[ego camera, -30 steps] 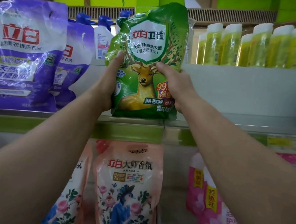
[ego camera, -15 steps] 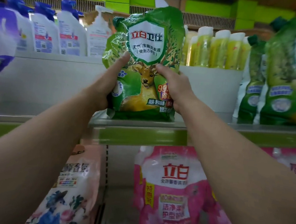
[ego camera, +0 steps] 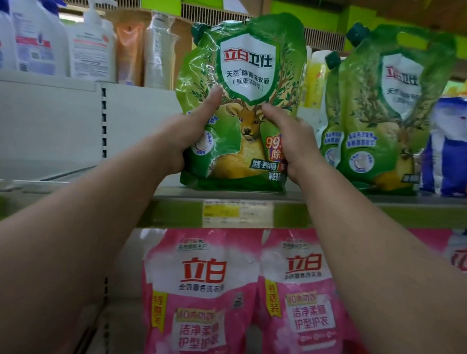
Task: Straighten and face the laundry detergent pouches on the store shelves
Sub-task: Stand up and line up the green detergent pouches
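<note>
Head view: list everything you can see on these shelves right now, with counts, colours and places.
held green pouch: one, green, upright at the upper shelf front edge
green pouches: at least two, right of it
blue and white pouches: number unclear, far right
pump bottles: several, white, blue-capped, upper left
yellow bottles: partly hidden behind pouches
pink pouches: two plainly, lower shelf
price label: yellow-white, shelf edge
left hand: grip on pouch's left side
right hand: grip on right side

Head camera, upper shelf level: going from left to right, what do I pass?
White pump bottles with blue caps → orange bottle → green deer pouch, gripped by the left hand and right hand → two more green deer pouches → blue and white pouches.
</note>
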Available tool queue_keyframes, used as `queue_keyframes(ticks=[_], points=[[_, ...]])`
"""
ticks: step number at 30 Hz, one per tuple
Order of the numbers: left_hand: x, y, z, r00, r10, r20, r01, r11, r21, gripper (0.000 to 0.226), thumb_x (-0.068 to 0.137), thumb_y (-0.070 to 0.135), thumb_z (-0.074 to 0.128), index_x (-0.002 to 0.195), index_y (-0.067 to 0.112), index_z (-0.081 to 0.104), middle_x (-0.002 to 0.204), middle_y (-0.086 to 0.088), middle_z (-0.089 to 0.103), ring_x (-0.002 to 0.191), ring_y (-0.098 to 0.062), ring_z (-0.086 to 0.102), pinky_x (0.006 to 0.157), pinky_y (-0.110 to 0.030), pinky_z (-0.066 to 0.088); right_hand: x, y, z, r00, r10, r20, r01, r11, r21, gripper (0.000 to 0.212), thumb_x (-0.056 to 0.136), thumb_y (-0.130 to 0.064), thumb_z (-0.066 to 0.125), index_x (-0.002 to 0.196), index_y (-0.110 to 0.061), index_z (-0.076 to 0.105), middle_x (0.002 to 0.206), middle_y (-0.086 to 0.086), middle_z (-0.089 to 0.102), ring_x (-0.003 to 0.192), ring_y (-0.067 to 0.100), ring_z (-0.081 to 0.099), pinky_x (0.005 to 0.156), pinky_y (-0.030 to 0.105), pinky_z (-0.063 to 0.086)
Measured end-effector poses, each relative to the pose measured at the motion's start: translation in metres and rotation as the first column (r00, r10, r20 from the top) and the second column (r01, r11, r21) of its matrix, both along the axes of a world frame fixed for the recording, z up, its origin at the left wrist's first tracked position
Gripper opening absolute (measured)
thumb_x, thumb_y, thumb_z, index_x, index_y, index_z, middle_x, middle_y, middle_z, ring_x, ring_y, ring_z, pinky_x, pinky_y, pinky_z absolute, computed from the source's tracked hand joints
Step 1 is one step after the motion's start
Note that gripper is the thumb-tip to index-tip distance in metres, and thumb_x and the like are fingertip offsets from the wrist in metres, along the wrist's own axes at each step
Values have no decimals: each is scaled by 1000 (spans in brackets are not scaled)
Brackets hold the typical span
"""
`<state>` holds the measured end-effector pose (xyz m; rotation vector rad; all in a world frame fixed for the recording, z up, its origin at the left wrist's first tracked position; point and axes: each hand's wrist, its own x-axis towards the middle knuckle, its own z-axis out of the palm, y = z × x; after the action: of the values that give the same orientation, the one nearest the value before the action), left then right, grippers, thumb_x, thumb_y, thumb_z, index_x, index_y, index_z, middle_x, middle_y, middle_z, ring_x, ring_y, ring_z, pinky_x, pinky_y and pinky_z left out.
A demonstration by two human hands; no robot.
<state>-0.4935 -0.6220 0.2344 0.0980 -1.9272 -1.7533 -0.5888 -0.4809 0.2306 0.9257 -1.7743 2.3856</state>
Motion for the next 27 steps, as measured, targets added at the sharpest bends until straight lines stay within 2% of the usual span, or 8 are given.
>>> queue_keyframes(ticks=[2, 5, 10, 12, 15, 19, 23, 27], points=[[-8, 11, -1, 1000, 2, -1, -2, 1000, 1, 63, 70, 71, 58, 104, 18, 67, 97, -6, 75, 90, -23, 73, 84, -41, 56, -7, 10, -1, 1000, -27, 1, 27, 1000, 6, 71, 73, -41, 76, 130, -6, 50, 114, 16, 65, 97, 32, 66, 90, 47, 53], [-18, 24, -3, 1000, 7, -24, -7, 1000, 2, 64, 74, 69, 56, 108, 15, 66, 101, -8, 74, 93, -25, 72, 85, -42, 56, -16, 23, -3, 997, -71, -18, 71, 997, 0, 73, 73, -44, 75, 131, -8, 47, 115, 12, 63, 99, 28, 65, 91, 45, 52], [-22, 29, -4, 998, 42, -43, -42, 999, 4, 63, 70, 69, 57, 103, 16, 65, 99, -9, 75, 91, -24, 72, 82, -41, 56, -23, 29, -6, 990, -131, -53, 133, 990, 49, 92, 75, -60, 66, 144, -9, 31, 140, 12, 46, 123, 28, 49, 104, 41, 39], [-22, 32, -5, 997, 53, -52, -53, 999, 15, 69, 65, 69, 58, 106, 15, 64, 100, -9, 74, 91, -24, 72, 83, -42, 56, -25, 29, -7, 986, -150, -68, 154, 987, 54, 91, 78, -60, 63, 145, -9, 30, 143, 11, 43, 126, 26, 45, 98, 31, 34], [-25, 37, -6, 994, 75, -84, -72, 997, 34, 68, 70, 68, 59, 110, 13, 64, 100, -9, 74, 91, -24, 72, 85, -43, 56, -29, 29, -8, 984, -165, -60, 167, 985, 33, 89, 80, -61, 60, 145, -9, 29, 147, 10, 38, 129, 25, 40, 90, 30, 30], [-27, 41, -7, 992, 76, -97, -73, 997, 39, 63, 72, 68, 59, 106, 15, 66, 94, -6, 76, 87, -22, 73, 83, -41, 57, -32, 29, -9, 982, -187, -40, 188, 982, 24, 90, 79, -64, 59, 145, -10, 30, 148, 9, 37, 131, 26, 39, 101, 37, 33], [-24, 41, -9, 991, 74, -113, -68, 996, 54, 65, 76, 67, 59, 114, 14, 64, 100, -7, 75, 91, -23, 72, 84, -42, 57, -30, 30, -9, 981, -191, -44, 192, 981, 25, 89, 78, -65, 58, 144, -9, 33, 145, 9, 41, 130, 26, 42, 106, 40, 35], [-21, 40, -11, 967, 173, -189, -157, 983, 94, 52, 78, 62, 63, 101, 15, 64, 89, -4, 76, 79, -19, 74, 65, -32, 59, -26, 31, -11, 980, -190, -61, 192, 981, 40, 90, 79, -68, 55, 144, -8, 33, 147, 9, 39, 132, 27, 39, 104, 40, 32]])
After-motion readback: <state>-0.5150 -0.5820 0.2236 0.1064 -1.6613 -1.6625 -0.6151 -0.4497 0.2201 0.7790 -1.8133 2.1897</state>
